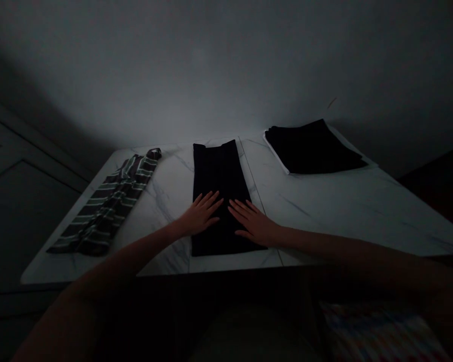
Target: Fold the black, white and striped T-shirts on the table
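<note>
A long, narrow folded black garment lies lengthwise in the middle of the white marble-patterned table. My left hand rests flat on its near left part, fingers stretched out and slightly spread. My right hand lies flat on its near right part, fingers extended toward the left hand. Both hands hold nothing. The room is dim.
A crumpled striped garment lies along the table's left side. A stack of folded black clothes sits at the far right corner, with a white edge beneath. A grey wall stands behind the table. Patterned fabric shows at bottom right.
</note>
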Demonstrator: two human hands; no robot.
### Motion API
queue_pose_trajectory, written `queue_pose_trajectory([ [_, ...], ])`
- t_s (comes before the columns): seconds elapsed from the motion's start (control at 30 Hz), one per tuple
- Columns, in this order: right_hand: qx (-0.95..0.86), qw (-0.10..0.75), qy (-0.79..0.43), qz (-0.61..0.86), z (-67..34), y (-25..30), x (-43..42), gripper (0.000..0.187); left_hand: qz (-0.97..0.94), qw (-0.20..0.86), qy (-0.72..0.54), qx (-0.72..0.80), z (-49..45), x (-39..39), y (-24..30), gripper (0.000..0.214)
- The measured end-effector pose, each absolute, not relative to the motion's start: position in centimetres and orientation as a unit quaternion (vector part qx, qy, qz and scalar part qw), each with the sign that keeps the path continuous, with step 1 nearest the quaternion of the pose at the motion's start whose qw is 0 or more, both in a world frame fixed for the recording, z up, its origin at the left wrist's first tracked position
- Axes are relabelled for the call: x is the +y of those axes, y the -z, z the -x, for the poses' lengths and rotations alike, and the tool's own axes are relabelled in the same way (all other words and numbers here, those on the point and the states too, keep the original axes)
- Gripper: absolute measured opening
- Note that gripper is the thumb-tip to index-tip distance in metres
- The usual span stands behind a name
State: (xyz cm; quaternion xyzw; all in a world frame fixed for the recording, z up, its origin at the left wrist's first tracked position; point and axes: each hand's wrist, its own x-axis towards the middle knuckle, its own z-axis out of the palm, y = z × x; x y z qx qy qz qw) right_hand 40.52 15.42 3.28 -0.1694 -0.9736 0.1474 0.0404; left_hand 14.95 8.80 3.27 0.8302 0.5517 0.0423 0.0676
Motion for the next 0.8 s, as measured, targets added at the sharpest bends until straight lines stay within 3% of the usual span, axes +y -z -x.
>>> queue_pose_trajectory([
  [0.13,-0.978,0.021,-0.152,0.140,-43.8,-4.1,11.1,0.071,-0.849,0.084,-0.056,0.519,-15.6,0.8,-3.9,0.075],
  [0.23,-0.977,0.018,-0.150,0.150,-45.6,-4.3,10.3,0.055,-0.840,0.078,-0.068,0.533,-15.1,-2.5,-4.2,0.060],
  [0.4,-0.973,0.062,-0.139,0.174,-45.7,-4.3,12.1,0.052,-0.843,0.025,-0.043,0.535,-14.5,-1.8,-4.9,0.057],
  [0.53,-0.972,0.065,-0.155,0.162,-44.5,-5.1,13.7,0.042,-0.843,0.022,-0.045,0.535,-14.9,0.4,-5.6,0.041],
  [0.67,-0.968,0.048,-0.225,0.102,-45.4,-6.6,13.5,0.038,-0.846,0.125,-0.098,0.509,-15.0,-0.3,-7.1,0.045],
  [0.8,-0.920,-0.013,-0.374,0.119,-47.7,-9.1,11.2,0.038,-0.809,0.308,-0.138,0.481,-15.4,-3.8,-8.7,0.045],
])
